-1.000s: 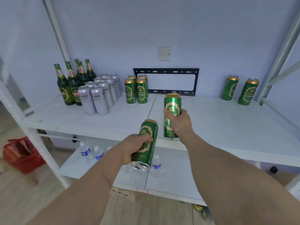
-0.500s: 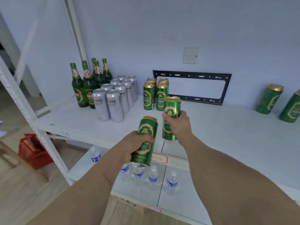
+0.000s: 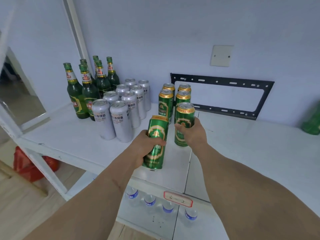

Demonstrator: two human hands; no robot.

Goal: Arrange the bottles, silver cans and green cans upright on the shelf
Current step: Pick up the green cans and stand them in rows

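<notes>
My left hand grips a green can, held slightly tilted just above the white shelf. In my right hand is a second green can, upright, right in front of the standing green cans near the back wall. Left of those stands a cluster of silver cans, all upright. Several green bottles stand upright at the far left behind them. Another green can shows at the right edge, blurred.
A black metal bracket hangs on the wall behind the shelf. Small water bottles stand on the lower shelf. A red crate sits on the floor at the left. A white upright post frames the shelf's left corner.
Both hands have carried their green cans forward and left over the shelf, up close to the standing green cans. The view has moved closer and leftward.
</notes>
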